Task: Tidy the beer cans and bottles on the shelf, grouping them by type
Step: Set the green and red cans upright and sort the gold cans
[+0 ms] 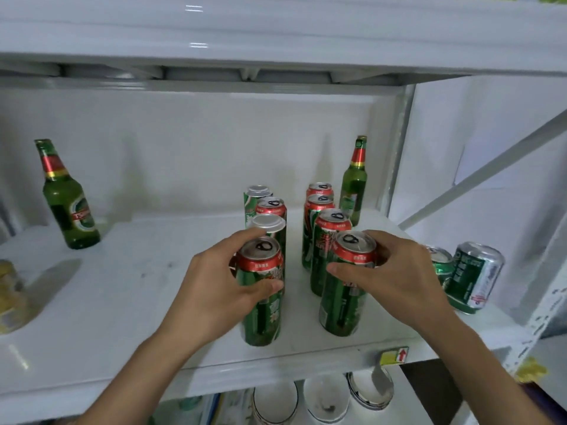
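On the shelf (122,302), two rows of cans run from front to back near the middle. The left row (265,228) has four cans, and the left hand (214,289) wraps its front can (260,296). The right row (322,222) also has four, and the right hand (389,268) wraps its front can (343,296). One bottle (66,197) stands far left; another bottle (354,185) stands behind the right row. Two short cans (472,277) sit at the right end. Bowls (325,400) lie on the level below.

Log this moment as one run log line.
left hand: gripping front can of left row | right hand: gripping front can of right row | bottles: apart, ungrouped
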A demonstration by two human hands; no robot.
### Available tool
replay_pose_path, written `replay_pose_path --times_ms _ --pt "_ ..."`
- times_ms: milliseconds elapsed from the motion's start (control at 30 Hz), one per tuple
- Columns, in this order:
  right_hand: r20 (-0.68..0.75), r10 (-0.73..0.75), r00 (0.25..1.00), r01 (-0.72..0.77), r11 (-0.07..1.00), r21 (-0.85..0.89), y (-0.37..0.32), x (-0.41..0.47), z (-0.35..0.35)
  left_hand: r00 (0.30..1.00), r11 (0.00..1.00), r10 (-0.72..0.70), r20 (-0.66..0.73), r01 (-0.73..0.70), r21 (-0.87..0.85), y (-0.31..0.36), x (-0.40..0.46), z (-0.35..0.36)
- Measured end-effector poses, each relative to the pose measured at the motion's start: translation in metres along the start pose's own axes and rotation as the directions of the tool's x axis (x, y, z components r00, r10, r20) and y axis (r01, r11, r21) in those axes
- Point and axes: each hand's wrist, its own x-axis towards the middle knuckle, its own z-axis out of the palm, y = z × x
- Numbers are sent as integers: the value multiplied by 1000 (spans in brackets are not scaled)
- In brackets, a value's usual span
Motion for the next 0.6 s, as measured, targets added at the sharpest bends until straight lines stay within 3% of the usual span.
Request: replay_pose_path --times_ms 300,467,600 --pt "76 -27 997 26 999 19 9 10 3 963 995 -34 -269 59 86 21 -16 43" --pt "130 -21 991 14 999 50 11 8 7 938 979 -12 -345 81 185 21 -22 56" --pt "189 -16 982 7 999 47 15 11 4 926 981 -36 -377 105 166 18 -23 65"
